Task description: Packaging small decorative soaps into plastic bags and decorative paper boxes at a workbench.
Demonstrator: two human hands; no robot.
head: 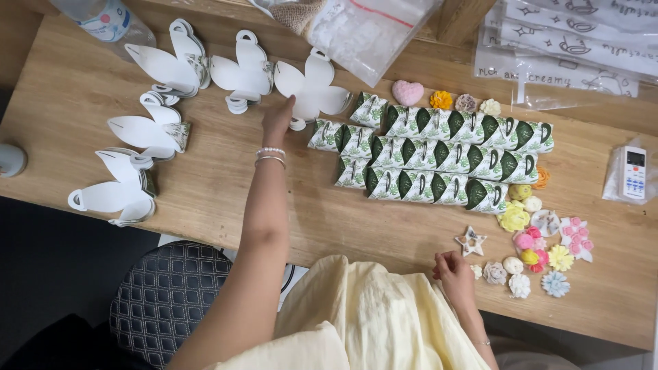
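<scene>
- At the far left we see stacks of flat, unfolded white box blanks [147, 133] fanned out on the wooden table [219, 185], with further stacks along the back edge.
- Our left hand [277, 122] reaches forward across the table, a beaded bracelet [271, 151] at the wrist; its fingers are extended and loosely together, gripping nothing.
- The fingertips [290, 103] touch the lower left edge of the rightmost white blank stack [312, 89], which lies flat just ahead and to the right of the hand.
- Just right of that hand, folded leaf-printed gift boxes [439, 161] lie in three overlapping rows.
- Behind the rows sit a pink heart-shaped piece [408, 92] and small flower-shaped pieces in yellow and cream.
- Our right hand [452, 270] rests at the near table edge, fingers curled inward; we cannot tell whether it holds anything.
- A white star-shaped piece [471, 241] lies just beyond this hand; a cluster of coloured flower-shaped pieces [545, 250] lies to its right.
- At the far right, a white remote control [632, 173] lies in a clear bag.
</scene>
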